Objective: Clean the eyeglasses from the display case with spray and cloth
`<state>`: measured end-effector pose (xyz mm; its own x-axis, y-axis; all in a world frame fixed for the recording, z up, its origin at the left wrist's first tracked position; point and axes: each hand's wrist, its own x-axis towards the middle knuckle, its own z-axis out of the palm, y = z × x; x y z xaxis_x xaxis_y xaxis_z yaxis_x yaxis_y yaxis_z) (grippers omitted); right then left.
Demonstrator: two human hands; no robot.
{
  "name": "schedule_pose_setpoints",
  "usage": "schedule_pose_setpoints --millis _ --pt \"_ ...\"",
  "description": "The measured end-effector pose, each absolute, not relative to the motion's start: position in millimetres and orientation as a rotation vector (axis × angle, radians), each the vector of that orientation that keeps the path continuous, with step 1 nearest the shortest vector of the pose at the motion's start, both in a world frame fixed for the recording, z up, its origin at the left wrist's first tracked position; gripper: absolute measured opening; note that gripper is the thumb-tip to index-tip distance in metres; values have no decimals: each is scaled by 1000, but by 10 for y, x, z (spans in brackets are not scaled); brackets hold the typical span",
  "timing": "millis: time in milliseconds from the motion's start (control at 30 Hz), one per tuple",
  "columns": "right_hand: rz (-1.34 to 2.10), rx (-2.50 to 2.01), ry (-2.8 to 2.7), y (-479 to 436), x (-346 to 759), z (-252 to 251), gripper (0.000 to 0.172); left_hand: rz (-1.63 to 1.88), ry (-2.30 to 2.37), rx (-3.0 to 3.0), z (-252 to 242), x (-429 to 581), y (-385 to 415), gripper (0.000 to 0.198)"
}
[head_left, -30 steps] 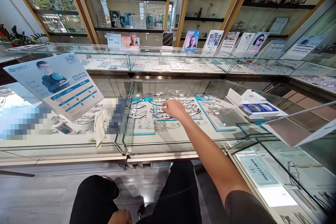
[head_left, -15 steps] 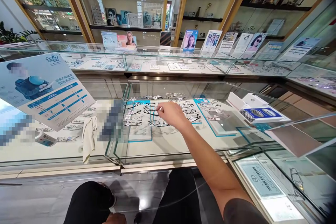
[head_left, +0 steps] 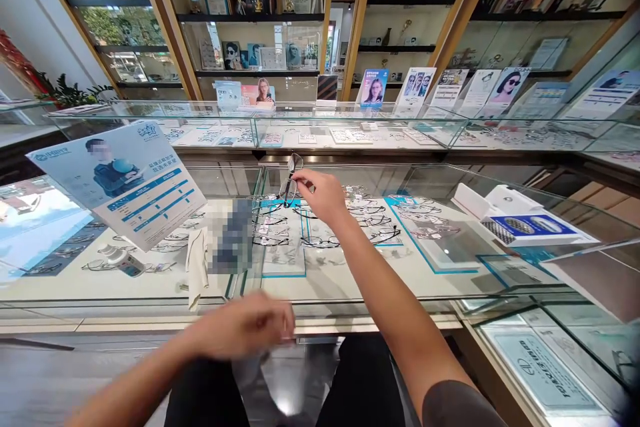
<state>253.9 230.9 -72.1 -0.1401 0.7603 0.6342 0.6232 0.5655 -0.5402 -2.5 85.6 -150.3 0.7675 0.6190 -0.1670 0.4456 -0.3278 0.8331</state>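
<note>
Pinched in the fingers of my right hand [head_left: 323,197] is a pair of eyeglasses [head_left: 289,192], held up on end above the glass counter. Beneath and around that hand, several more eyeglasses [head_left: 320,240] lie in rows on the counter. My left hand [head_left: 245,327], smeared by motion, hovers in front of the counter's near edge, apart from the glasses; its fingers look curled but cannot be made out. A pale cloth [head_left: 197,263] hangs over the counter to the left, and beside it lies a small white bottle [head_left: 121,260].
A tilted printed sign [head_left: 125,187] stands at the left on the glass counter [head_left: 350,287]. At the right sits an open white box [head_left: 525,223] with a blue-and-white insert. Behind runs another glass case [head_left: 420,140] with upright cards.
My right hand has lifted a pair of eyeglasses off the rows and turned it on end. My left hand has risen from low by the legs toward the counter edge. The view has tilted up.
</note>
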Motion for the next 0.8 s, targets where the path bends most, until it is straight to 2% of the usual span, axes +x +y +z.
schedule_pose_setpoints --millis 100,167,200,300,433,667,800 --pt "112 -1089 -1762 2445 2498 -846 27 958 962 1954 -728 163 1759 37" --pt "101 -1054 -1745 2489 2511 -935 28 1319 989 1834 -580 298 2309 37" --pt "103 -1036 -1752 2500 2526 -974 29 1374 961 1770 -597 360 2532 40" --pt "120 -1022 -1799 2519 2572 -1067 30 1306 885 1594 -827 493 2919 50" --pt "146 -1038 -1856 2547 2592 -1140 31 1176 836 1555 -1098 523 2940 59" --pt "250 -973 -1847 2503 2537 -1191 27 1128 778 1515 -1176 534 2882 54" --pt "465 -924 -1617 2436 2432 -1197 13 1188 777 1517 -1176 566 2867 50"
